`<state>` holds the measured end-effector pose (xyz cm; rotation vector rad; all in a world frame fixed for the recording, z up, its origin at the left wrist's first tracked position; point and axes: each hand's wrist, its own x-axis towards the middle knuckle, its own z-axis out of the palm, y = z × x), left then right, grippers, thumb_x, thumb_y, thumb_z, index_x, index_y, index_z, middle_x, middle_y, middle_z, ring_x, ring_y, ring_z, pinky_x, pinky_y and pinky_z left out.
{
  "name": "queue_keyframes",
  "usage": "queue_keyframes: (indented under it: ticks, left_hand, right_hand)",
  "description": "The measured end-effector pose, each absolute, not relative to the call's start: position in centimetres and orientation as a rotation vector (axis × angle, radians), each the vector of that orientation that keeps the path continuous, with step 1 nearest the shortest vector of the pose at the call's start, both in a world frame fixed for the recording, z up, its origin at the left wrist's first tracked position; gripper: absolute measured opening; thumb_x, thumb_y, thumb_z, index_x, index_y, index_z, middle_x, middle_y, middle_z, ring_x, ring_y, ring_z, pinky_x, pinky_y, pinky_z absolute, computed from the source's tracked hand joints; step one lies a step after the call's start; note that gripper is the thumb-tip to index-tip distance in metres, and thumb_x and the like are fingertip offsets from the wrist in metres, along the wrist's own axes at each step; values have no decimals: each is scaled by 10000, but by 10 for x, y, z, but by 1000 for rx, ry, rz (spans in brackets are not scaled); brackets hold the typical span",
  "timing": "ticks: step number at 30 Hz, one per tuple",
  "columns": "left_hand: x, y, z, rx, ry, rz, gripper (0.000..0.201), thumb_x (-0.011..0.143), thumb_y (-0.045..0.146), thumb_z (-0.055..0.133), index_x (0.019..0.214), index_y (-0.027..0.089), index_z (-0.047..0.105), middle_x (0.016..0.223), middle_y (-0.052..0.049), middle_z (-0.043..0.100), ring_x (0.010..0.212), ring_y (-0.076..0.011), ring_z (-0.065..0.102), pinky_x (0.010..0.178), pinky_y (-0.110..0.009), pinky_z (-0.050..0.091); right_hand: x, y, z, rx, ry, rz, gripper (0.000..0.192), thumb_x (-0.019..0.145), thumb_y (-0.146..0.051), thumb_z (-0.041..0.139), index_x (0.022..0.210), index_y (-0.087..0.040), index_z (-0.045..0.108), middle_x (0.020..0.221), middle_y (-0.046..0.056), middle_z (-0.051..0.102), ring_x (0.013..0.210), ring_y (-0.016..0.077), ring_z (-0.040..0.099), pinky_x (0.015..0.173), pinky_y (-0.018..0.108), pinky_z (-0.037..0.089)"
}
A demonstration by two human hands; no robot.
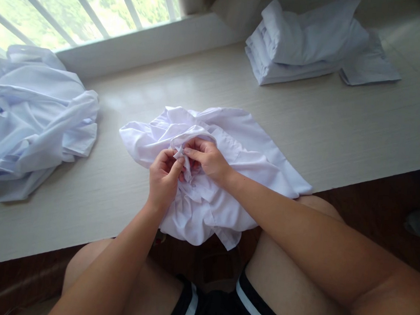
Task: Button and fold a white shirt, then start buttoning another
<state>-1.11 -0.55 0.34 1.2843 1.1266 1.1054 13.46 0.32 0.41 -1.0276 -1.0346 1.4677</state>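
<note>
A crumpled white shirt (247, 151) is spread over the table's front edge, part of it hanging down between my knees. Near its middle, my left hand (166, 173) pinches a small fold of the cloth between thumb and fingers. Close beside it, my right hand (208, 157) grips the same gathered bit, its thumb and fingertips closed on the fabric. The two hands nearly touch. Whether a button or seam lies between the fingertips is too small to make out.
A loose heap of white cloth (40, 118) lies at the left by the barred window (87, 4). Toward the back right sits a stack of folded white garments (301, 43). The pale table (124, 209) ends just above my thighs.
</note>
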Motion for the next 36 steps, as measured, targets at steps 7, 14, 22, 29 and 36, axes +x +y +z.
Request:
queue_keyframes:
  ticks: [7, 14, 22, 29, 36]
  left_hand:
    - [-9, -4, 3, 1278, 1156, 1135, 271, 875, 390, 757, 914, 213, 554, 646, 62, 583, 450, -82, 533, 443, -196, 447]
    - [-10, -2, 1, 1262, 1152, 1152, 282, 876, 386, 761, 902, 210, 542, 660, 58, 595, 443, -85, 549, 420, -195, 457]
    - [-10, -2, 2, 1211, 1132, 1154, 302, 909, 473, 728, 956, 211, 585, 748, 36, 608, 485, -86, 569, 428, -203, 486]
    - [-9, -1, 4, 1213, 1130, 1133, 339, 895, 504, 741, 921, 209, 575, 713, 40, 596, 468, -92, 568, 418, -208, 484]
    - [-10, -2, 6, 1245, 1147, 1116, 308, 881, 440, 774, 977, 208, 596, 669, 51, 602, 457, -88, 549, 421, -196, 466]
  right_hand:
    - [134, 4, 0, -1036, -974, 1552, 300, 936, -416, 682, 794, -190, 545, 617, -26, 532, 583, 117, 551, 543, 231, 494]
    - [133, 3, -5, -998, -1001, 1549, 254, 947, -366, 666, 838, -179, 535, 642, -38, 536, 557, 98, 557, 510, 207, 483]
    - [134, 4, -8, -1056, -1024, 1474, 280, 914, -411, 700, 880, -200, 519, 763, -24, 554, 619, 97, 553, 538, 217, 492]
    - [133, 3, -5, -1087, -992, 1475, 282, 886, -396, 717, 912, -207, 509, 795, -30, 559, 631, 93, 565, 548, 213, 507]
    - [133, 4, -5, -1095, -962, 1496, 227, 882, -329, 696, 904, -201, 510, 759, -37, 554, 602, 94, 553, 538, 215, 504]
